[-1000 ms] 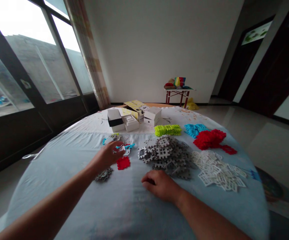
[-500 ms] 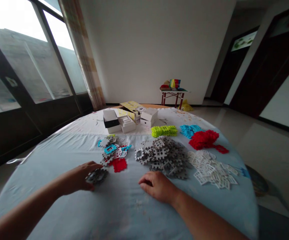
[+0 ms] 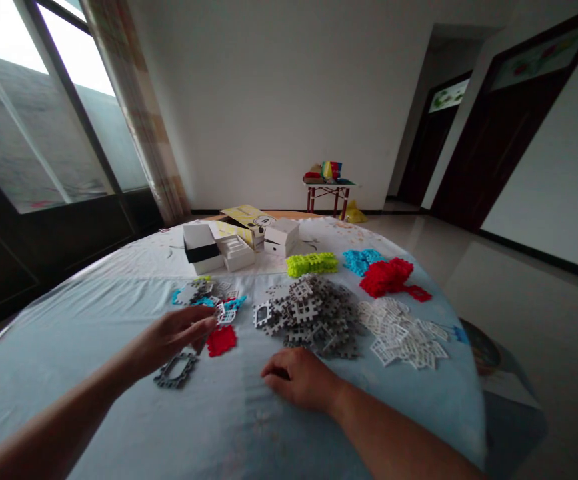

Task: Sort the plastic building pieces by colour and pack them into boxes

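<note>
Our left hand (image 3: 176, 335) hovers low over the table (image 3: 93, 313), which is covered in a pale blue cloth. Its fingers (image 3: 199, 326) are stretched out and released, with nothing between them. Just below those fingers and towards us, a dark grey open-frame plastic tile (image 3: 175, 371) lies flat on the cloth, close under the palm; we cannot tell whether they touch. Just beside the fingertips, on the right, lies a red square plastic tile (image 3: 221, 340). Just beyond the fingertips is a small mixed scatter of blue, white and grey tiles (image 3: 206, 298).

Our right hand (image 3: 301, 380) rests on the cloth with its fingers (image 3: 275, 374) curled under in a loose clench, and we see nothing in them. Just ahead of these fingers spreads a large heap of grey notched plastic tiles (image 3: 316, 313). To the right of that heap sits a pile of white lattice tiles (image 3: 403, 331).

Farther out from both hands are a red heap of tiles (image 3: 386, 277), a blue heap of tiles (image 3: 363, 260) and a lime-green row of tiles (image 3: 313, 264). Past them, near the far edge of the table, stands a cluster of white and yellow cardboard boxes (image 3: 239, 241). Against the back wall stands a small red-legged side table (image 3: 326, 193) with colourful things on it, too small to make out.
</note>
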Demonstrator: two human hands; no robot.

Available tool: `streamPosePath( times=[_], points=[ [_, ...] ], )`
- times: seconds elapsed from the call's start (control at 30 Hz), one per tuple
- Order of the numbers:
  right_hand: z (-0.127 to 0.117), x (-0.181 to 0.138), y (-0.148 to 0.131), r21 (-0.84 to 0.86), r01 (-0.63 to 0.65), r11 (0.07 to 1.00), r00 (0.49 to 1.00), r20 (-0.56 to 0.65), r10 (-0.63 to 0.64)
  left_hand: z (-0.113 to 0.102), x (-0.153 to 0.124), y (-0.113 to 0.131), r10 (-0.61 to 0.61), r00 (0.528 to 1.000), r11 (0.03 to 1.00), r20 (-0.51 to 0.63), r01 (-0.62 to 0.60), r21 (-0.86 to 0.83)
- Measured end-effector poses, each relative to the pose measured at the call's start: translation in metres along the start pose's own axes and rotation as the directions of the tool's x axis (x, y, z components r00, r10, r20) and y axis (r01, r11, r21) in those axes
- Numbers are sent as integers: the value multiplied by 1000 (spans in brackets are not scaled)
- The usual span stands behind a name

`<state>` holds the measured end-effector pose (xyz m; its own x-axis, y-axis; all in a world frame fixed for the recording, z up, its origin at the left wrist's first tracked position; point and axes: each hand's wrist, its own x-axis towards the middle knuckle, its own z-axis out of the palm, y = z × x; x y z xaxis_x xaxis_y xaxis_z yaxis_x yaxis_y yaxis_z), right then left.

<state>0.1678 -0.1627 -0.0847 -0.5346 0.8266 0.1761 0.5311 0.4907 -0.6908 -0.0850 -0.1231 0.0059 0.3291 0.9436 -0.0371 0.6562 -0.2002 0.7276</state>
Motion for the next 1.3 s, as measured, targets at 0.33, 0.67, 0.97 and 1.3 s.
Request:
streamPosePath(
  times=[0.33,0.67,0.97,1.3],
  points=[
    [-2,1,-4,-83,-6,997,1000,2,7,64,76,49,184,976,983,-118,-185,2],
    [-1,0,-3,-67,7,998,1000,0,-7,62,92,47,355,899,935,-258,-336,115],
    [0,-2,-2,18,19,1000,1000,-2,-19,2,14,-21,77,993,970,-91,-53,238],
    [1,-1,-6,-18,17,1000,1000,-25,-17,-15,-37,-65,-35,993,915,113,-13,404]
  ],
)
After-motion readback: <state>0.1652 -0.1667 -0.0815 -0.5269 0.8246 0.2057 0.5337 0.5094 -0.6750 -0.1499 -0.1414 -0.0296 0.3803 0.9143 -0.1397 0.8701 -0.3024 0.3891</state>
